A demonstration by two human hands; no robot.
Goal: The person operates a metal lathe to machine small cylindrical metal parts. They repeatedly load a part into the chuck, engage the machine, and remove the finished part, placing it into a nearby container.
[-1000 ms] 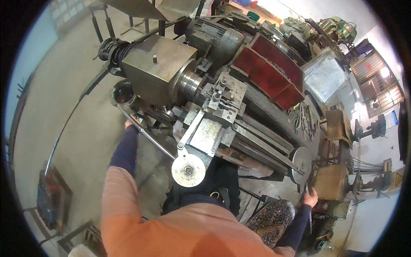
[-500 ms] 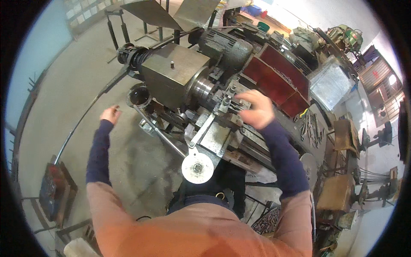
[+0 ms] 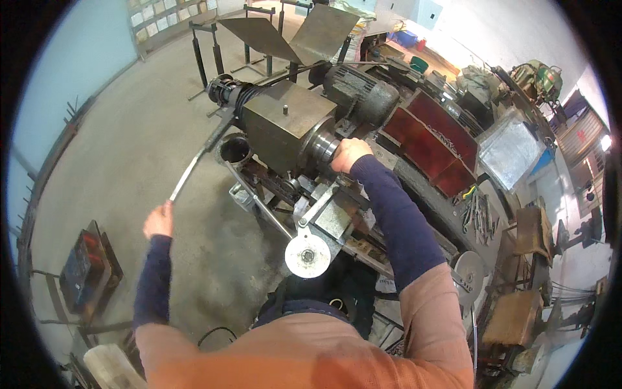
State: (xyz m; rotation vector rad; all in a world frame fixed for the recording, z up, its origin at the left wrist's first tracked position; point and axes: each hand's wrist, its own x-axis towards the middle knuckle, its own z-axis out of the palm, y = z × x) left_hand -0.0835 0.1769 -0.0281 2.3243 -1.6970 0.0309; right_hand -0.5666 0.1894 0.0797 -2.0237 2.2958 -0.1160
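Observation:
A metal lathe stands in front of me, with a box-shaped headstock (image 3: pixel 282 117) and a bright round spindle nose (image 3: pixel 322 146). My left hand (image 3: pixel 159 221) is closed round the lower end of a long metal lever (image 3: pixel 188 175), which runs up to the headstock's far-left end. At the spindle's front my right hand (image 3: pixel 352 154) is curled shut; its fingers hide whatever lies inside them. Just below that hand are the tool slide (image 3: pixel 334 217) and a small crank arm. A pale round handwheel (image 3: pixel 308 255) sits nearest to my body.
Behind the lathe are a dark motor (image 3: pixel 363 91) and a red metal tray (image 3: pixel 431 139). Loose wrenches (image 3: pixel 479 217) lie to the right. A dark red box (image 3: pixel 87 269) stands on the floor at left, and bent sheet-metal plates (image 3: pixel 259 37) stand at the back.
My left hand has come down onto the lever, whose lower end has swung toward me. My right hand has moved from above the tool slide to the spindle and closed. The view has shifted.

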